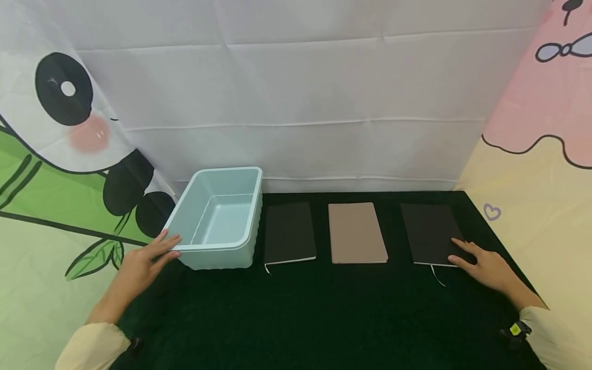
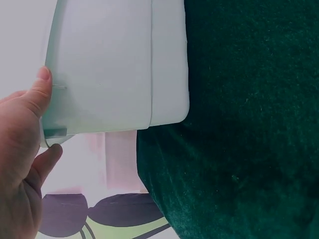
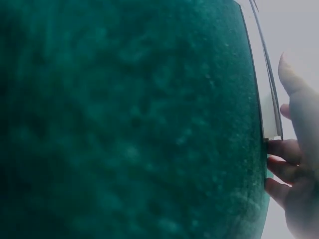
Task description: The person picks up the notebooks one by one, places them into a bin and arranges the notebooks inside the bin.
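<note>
In the head view, a pale blue plastic bin [image 1: 252, 221] stands at left on the dark green cloth. My left hand [image 1: 147, 259] grips its near left rim corner; the left wrist view has the thumb against the bin's wall [image 2: 104, 64] and another finger at the corner. At the right lies a black notebook [image 1: 430, 226] with a white ribbon [image 1: 437, 277]. My right hand [image 1: 490, 267] rests on its near right corner. In the right wrist view the thumb extends above the cover, while several fingers touch the cloth beside the notebook's page edge [image 3: 266, 99].
Between bin and right notebook lie another black notebook [image 1: 289, 231], with a ribbon, and a beige notebook [image 1: 357, 231]. Dark green cloth [image 1: 314, 318] covers the table. A white curtain [image 1: 300, 103] hangs behind, with cartoon-printed sheets [image 1: 532, 205] at both sides.
</note>
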### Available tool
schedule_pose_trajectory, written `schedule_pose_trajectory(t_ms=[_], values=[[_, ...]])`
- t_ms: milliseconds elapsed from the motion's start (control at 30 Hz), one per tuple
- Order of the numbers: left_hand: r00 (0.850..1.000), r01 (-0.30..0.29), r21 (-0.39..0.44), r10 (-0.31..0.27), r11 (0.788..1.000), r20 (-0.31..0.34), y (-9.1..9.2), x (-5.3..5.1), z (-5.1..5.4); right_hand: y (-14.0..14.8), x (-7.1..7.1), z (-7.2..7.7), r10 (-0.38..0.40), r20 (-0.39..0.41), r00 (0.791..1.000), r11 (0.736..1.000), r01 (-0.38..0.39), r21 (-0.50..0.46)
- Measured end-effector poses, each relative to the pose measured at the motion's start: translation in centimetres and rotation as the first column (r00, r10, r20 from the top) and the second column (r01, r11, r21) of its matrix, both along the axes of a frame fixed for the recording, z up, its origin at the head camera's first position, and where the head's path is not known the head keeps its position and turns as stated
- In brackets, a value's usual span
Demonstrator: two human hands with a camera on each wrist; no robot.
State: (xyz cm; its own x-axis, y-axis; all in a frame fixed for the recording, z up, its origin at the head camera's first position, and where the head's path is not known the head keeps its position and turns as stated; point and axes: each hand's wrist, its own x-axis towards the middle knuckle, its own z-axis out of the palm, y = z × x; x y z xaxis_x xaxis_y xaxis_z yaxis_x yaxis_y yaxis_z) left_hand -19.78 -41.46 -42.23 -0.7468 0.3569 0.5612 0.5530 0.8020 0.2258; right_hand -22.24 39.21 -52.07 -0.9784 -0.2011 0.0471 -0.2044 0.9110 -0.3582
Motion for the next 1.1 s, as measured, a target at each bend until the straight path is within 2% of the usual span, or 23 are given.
schedule_pose_trajectory(t_ms=[200,533,800,1100], values=[[1.0,-0.002,0.03,0.002,1.0,-0.008,0.2,0.0,-0.1,0.1,0.1,-0.6,-0.015,-0.027,1.0,1.0,0.015,-0.019],[0.999,-0.03,0.008,0.03,1.0,-0.019,0.3,0.0,0.0,-0.6,0.2,0.3,-0.088,0.092,0.992,0.991,0.096,-0.089],[0.998,-0.04,0.01,0.04,0.999,-0.039,-0.1,0.0,-0.3,-1.4,0.1,0.2,-0.171,0.075,0.982,0.972,0.181,-0.152],[0.998,-0.038,0.003,0.038,0.999,-0.049,0.1,-0.2,-0.4,-1.4,0.3,0.1,-0.248,0.129,0.96,0.934,0.272,-0.23]])
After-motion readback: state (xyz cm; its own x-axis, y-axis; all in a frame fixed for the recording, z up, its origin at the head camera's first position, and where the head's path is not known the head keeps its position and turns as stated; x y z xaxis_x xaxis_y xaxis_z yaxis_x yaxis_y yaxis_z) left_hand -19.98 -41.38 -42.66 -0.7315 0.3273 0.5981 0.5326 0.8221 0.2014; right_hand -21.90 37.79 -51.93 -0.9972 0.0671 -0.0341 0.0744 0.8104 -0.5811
